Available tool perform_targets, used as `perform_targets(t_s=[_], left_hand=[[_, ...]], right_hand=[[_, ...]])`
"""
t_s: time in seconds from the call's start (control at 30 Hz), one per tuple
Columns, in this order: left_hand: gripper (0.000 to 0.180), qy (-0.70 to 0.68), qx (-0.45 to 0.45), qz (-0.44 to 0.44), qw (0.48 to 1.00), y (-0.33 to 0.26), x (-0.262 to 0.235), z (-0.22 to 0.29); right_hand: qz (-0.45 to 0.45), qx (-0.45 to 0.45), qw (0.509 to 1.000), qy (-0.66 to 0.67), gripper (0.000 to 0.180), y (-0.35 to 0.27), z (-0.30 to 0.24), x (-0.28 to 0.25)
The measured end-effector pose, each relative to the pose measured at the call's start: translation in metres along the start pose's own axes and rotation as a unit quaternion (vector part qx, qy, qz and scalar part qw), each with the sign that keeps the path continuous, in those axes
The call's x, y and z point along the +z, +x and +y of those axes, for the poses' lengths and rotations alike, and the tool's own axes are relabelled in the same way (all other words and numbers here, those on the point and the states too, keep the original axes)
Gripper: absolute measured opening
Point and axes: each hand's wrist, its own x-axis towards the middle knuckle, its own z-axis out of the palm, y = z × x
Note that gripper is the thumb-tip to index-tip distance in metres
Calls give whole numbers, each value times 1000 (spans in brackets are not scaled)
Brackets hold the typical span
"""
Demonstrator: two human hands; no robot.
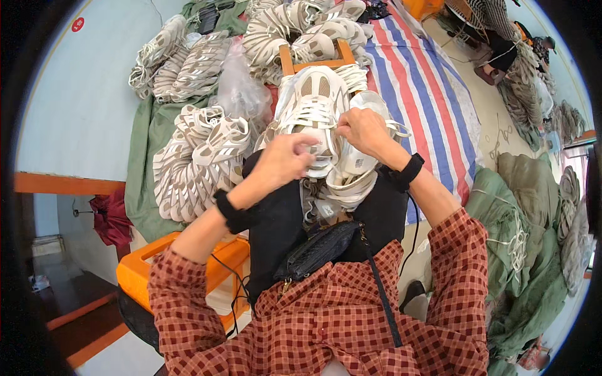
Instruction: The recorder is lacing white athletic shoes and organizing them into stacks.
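Before me, a white and beige sneaker (315, 88) rests on a wooden frame (346, 51), its toe pointing away and white laces (311, 114) crossing its front. My left hand (285, 161) is at the near left of the shoe's tongue, fingers loosely curled and apart, with nothing visible in them. On the shoe's right side, my right hand (367, 131) has its fingers pinched together at the laces; the grip itself is partly hidden. Under my right wrist lies a second pale sneaker (357, 164), partly covered by that hand. A loose lace loop (399, 130) sticks out to its right.
Piles of similar sneakers lie left (179, 178) and beyond the frame (269, 37). Clear plastic bags (241, 88) sit among them. A striped sheet (426, 100) spreads right, green sacks (517, 232) farther over. An orange stool (135, 276) stands left. Another person's foot (489, 74) shows far right.
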Motion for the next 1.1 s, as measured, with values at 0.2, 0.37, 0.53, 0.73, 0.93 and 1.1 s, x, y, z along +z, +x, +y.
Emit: perform_targets(t_s=[0.2, 0.37, 0.53, 0.73, 0.93, 1.1], left_hand=[[48, -93, -60, 28, 993, 22, 23, 6], [56, -131, -64, -29, 989, 23, 25, 2], [62, -135, -85, -37, 987, 15, 21, 2], [64, -183, -82, -30, 979, 16, 19, -3], [14, -170, -16, 80, 982, 0, -18, 1], [8, -28, 66, 211, 975, 15, -55, -28]], right_hand=[[-24, -64, 992, -105, 11, 4, -11, -4], [-5, -211, 947, -243, 6, 12, -22, 0], [58, -219, 957, -179, 10, 12, -2, 0], [-18, 70, 987, 141, 20, 14, 1, 12], [109, -47, 993, 16, 16, 12, -20, -8], [72, -152, 986, -13, 15, 29, -49, 15]])
